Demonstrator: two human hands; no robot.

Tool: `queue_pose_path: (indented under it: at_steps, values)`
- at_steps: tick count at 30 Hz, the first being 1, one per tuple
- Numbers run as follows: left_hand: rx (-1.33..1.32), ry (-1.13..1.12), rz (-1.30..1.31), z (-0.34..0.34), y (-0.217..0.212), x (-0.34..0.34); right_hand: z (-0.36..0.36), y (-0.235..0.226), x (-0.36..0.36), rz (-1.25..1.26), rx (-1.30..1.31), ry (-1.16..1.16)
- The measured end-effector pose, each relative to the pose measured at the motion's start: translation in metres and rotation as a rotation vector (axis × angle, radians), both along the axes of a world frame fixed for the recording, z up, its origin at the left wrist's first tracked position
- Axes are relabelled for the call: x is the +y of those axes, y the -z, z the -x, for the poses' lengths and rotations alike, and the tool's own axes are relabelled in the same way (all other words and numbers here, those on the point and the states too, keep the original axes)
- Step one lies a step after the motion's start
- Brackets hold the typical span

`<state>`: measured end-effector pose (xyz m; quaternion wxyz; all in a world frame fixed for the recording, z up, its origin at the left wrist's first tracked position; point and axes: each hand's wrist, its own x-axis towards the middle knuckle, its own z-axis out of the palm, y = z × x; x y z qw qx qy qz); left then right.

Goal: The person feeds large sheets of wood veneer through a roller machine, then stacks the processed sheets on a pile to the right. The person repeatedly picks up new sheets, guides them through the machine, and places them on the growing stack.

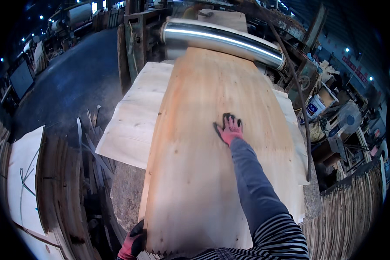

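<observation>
At far left, floor (73,82) stretching back; left hand (133,242) at near left corner of wood sheet (190,173), grip cannot be told; long axis running away toward shiny roller (223,40); right hand (230,128) spread flat on sheet; dark bar (306,121) beside right edge.

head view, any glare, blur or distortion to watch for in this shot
Head view: a bright streak of glare runs along the metal roller; head view: the fisheye leaves a black rim, and the roller looks bowed; head view: the floor at left is dim and bluish, while the wood sheet is brighter, its near part looking somewhat soft.
</observation>
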<state>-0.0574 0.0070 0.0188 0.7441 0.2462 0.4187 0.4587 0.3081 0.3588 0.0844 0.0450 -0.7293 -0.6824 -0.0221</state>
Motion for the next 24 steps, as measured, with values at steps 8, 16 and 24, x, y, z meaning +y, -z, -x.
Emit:
queue_pose_path:
  at_steps: [8, 16, 24]
  values:
    - [0.12, -0.011, -0.066, -0.001, -0.008, -0.002, 0.042, -0.014, -0.158, 0.113, 0.063, -0.539]
    - [0.182, 0.332, -0.161, -0.014, -0.125, 0.008, 0.012, 0.02, -0.441, 0.136, 0.14, -0.528]
    - [0.153, 0.15, -0.577, -0.019, -0.131, 0.001, -0.008, 0.003, -0.477, -0.477, 0.18, -0.207]
